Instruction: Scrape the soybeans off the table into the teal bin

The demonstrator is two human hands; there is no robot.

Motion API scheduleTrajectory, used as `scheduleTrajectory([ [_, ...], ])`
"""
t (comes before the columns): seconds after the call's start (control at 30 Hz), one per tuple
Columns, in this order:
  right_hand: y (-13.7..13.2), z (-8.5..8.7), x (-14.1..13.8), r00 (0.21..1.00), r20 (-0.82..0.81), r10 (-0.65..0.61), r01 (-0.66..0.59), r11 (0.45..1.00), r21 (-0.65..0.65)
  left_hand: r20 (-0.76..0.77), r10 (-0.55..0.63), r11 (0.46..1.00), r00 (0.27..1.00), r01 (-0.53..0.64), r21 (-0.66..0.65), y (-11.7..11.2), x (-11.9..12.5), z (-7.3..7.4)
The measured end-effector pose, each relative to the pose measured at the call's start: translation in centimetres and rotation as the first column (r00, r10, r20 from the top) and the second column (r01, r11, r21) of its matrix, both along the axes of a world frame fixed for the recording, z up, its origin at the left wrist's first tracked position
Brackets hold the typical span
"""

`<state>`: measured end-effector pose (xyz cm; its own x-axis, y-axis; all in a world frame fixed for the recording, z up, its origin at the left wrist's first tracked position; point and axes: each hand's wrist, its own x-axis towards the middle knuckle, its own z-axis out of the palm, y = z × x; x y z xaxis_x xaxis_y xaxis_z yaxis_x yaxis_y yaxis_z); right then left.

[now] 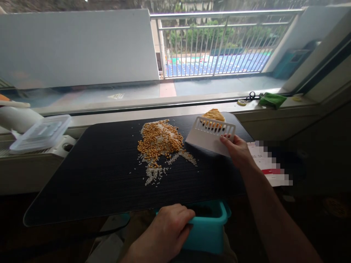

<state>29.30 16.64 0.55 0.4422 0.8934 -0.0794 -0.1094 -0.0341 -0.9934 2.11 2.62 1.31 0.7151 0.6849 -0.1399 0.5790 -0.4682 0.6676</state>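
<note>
Just beyond the right hand's [238,149] fingers, a folded tan-brown item [214,114] sits half hidden behind the white slotted plastic scraper [204,140]; what it is cannot be told. Right of those fingers, pixel blocks blur part of a white printed sheet [260,164]. Under the left hand's [175,226] fingers, the turquoise plastic bin [208,234] is partly covered, its inside dark. Left of the right fingers, past the scraper, lies the heap of round yellow beans and white rice [160,140], the scraper's left corner just beside it. Farther left, the black wood-grain tabletop [90,175] stretches wide to a rounded corner; its near edge runs just past the left knuckles. The right forearm reaches up from below, fingers pinched on the scraper's right end, some fingertips hidden. The left hand, back upward, curls its fingers over the bin's rim.
</note>
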Motion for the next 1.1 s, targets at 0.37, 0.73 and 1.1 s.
scheduleTrajectory([
  [0.37, -0.2, -0.3, -0.3, 0.991, -0.046, 0.127, -0.13, 0.989, -0.071, 0.016, -0.01, 1.0, 1.0, 0.011, -0.013, 0.1, 0.0, 0.1],
  [0.73, -2.7, 1.4, -0.1, 0.99, -0.053, 0.134, -0.139, 0.984, -0.109, 0.028, 0.003, 1.0, 1.0, -0.002, -0.02, 0.1, 0.0, 0.0],
  [1.1, -3.4, 0.9, 0.7, 0.997, -0.031, 0.07, -0.072, 0.994, -0.081, 0.031, -0.001, 1.0, 1.0, 0.001, -0.004, 0.1, 0.0, 0.0],
])
